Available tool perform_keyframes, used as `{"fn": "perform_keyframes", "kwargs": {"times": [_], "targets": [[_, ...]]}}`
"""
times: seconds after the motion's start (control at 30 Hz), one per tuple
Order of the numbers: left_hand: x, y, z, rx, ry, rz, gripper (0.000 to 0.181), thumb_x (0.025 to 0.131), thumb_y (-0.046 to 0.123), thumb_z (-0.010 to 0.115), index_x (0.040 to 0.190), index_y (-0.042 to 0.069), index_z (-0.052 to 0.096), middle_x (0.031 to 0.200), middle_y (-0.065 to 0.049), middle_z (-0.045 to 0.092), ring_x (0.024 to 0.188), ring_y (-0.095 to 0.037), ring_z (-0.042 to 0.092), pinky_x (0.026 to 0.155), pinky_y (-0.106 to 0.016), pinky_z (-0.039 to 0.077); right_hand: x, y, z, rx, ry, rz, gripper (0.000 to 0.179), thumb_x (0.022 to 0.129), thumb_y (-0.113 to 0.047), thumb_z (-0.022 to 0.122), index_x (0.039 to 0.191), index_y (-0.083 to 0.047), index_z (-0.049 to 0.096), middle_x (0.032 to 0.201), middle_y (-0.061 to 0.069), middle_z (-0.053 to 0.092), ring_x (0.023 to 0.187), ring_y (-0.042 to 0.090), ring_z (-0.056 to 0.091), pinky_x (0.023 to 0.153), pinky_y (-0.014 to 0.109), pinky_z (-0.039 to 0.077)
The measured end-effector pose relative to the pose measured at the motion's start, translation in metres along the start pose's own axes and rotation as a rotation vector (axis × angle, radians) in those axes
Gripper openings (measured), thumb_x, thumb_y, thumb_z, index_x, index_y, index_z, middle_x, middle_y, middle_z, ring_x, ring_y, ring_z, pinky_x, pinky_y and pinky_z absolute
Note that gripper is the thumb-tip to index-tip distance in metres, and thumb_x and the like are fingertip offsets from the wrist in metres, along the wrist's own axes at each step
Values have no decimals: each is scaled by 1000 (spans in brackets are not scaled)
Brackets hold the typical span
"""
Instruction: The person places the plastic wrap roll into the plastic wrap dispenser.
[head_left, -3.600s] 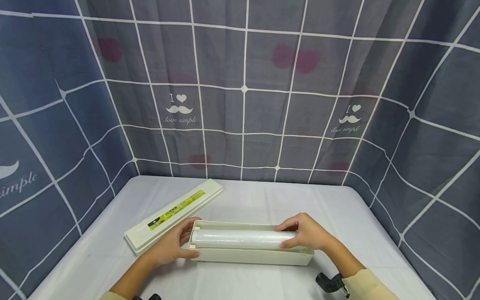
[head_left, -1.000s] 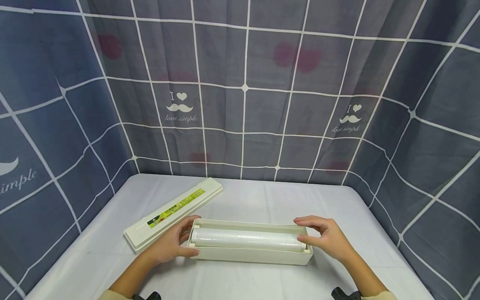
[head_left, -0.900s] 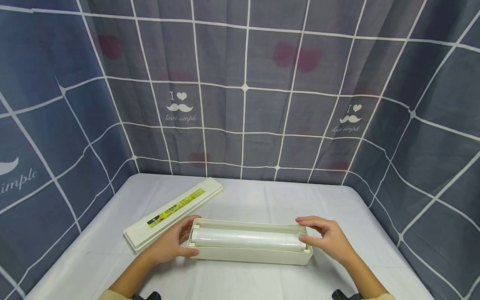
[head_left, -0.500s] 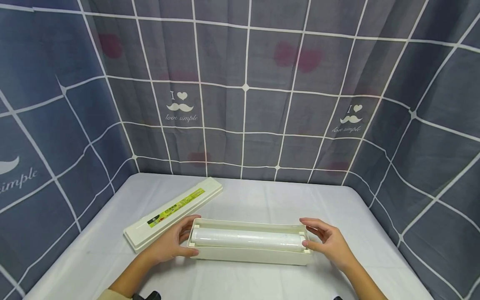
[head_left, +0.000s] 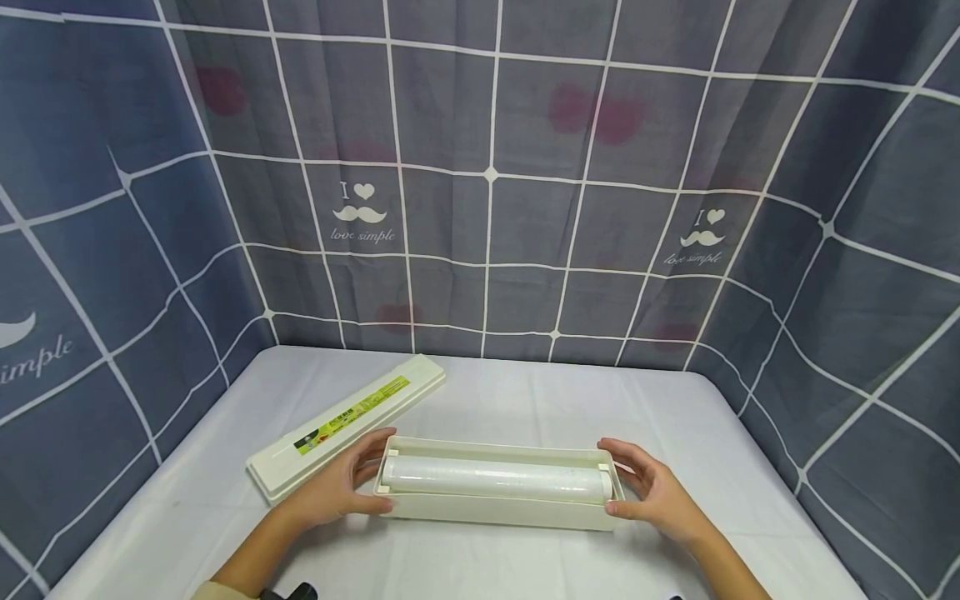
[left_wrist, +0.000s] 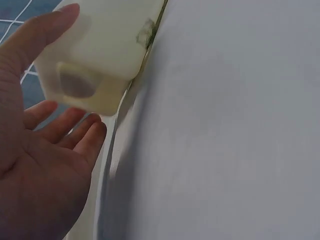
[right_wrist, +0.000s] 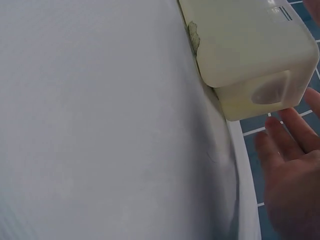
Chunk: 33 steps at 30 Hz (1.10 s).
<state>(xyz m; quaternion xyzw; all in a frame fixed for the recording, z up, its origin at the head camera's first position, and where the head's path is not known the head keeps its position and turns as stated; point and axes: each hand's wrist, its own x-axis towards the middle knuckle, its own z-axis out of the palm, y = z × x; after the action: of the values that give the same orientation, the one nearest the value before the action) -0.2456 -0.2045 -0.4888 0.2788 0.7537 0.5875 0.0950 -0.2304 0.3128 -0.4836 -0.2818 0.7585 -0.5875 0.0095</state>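
A cream, open-topped cling film box (head_left: 495, 511) sits at the front middle of the table in the head view. A white roll of cling film (head_left: 495, 477) lies lengthwise inside it. My left hand (head_left: 341, 487) holds the box's left end, thumb on the front wall and fingers toward the back corner. At the other end, my right hand (head_left: 652, 492) spans the box in the same way, its thumb at the front corner. Each wrist view shows a box end with an oval recess, beside the left hand (left_wrist: 47, 165) and the right hand (right_wrist: 295, 165).
The long cream lid (head_left: 348, 425), with a green and yellow label, lies diagonally behind my left hand. A white cloth covers the table (head_left: 540, 400). Checked curtains (head_left: 450, 208) stand around the back and sides.
My right hand has let go of the roll's right part and shifted right to the box's end. The roll now lies level in the box. My left hand has stayed at the left end.
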Motion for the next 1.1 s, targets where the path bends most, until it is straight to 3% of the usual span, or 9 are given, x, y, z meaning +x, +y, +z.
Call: {"fn": "perform_keyframes", "kwargs": {"times": [0.1,0.2,0.43,0.67,0.83,1.1], "targets": [[-5,0,-5,-12,6,18,103,78,4,87,158,-3,23,156,-32,35,142,-9,46,114,-11,38,-1,1,1,4,-17,25,84,80,8,80,152,6,37,150,30,45,136,12,53,111,13,43],[-11,0,-11,-7,15,27,104,77,4,88,158,-5,23,156,-34,34,138,3,45,114,-12,39,-1,1,2,18,-25,56,89,77,7,82,153,3,36,150,37,41,136,9,53,110,12,43],[-27,0,-24,43,76,42,101,77,5,88,156,-8,25,152,-39,34,134,7,47,111,-8,38,0,3,5,37,-30,103,99,74,6,85,155,6,29,149,36,42,132,2,53,108,11,44],[-43,10,-34,124,172,74,89,82,6,84,152,-11,31,147,-39,40,131,10,49,109,-7,40,0,3,5,84,-37,135,100,75,6,84,154,14,23,151,37,39,132,0,54,107,13,46],[-51,15,-40,162,227,79,82,84,5,82,150,-10,35,143,-35,45,131,6,51,108,-8,42,-1,2,4,110,-34,181,100,76,5,83,155,12,23,154,31,40,133,-1,53,108,11,45],[-62,18,-48,227,291,56,81,83,6,83,150,-5,38,141,-31,48,128,9,52,105,-7,44,-2,7,2,166,-58,135,96,77,8,80,152,17,21,151,16,48,133,1,53,109,13,45]]}}
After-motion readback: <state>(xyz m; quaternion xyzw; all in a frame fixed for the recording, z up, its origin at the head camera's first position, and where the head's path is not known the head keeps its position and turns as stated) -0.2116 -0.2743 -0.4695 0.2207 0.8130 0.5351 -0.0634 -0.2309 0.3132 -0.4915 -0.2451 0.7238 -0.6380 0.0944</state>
